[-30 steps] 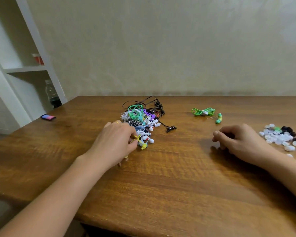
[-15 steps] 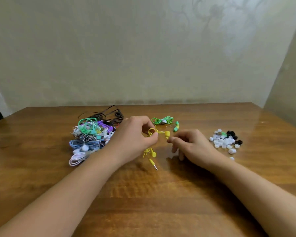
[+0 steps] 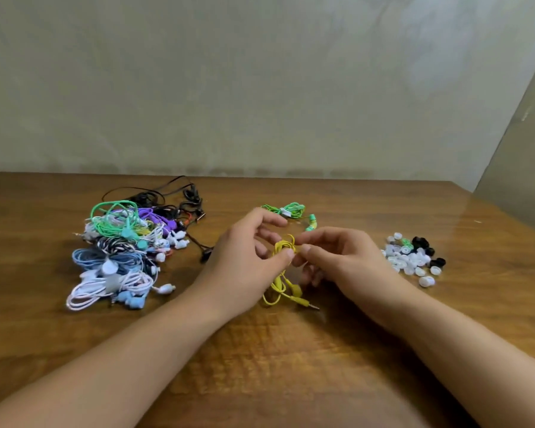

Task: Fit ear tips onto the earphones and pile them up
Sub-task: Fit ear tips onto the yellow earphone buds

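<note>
Now both hands meet above the tabletop [image 3: 291, 366], left hand [image 3: 247, 261] and right hand [image 3: 340, 257] each with a pinching grip seemingly clamped on the yellow earphones [image 3: 283, 273], cable dangling below, ear tips [image 3: 413, 257] rightward, earphone pile [image 3: 127, 242] leftward.

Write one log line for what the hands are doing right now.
left hand: holds yellow earphones | right hand: pinches same cable | ear tips: right, untouched | earphone pile: left
</note>
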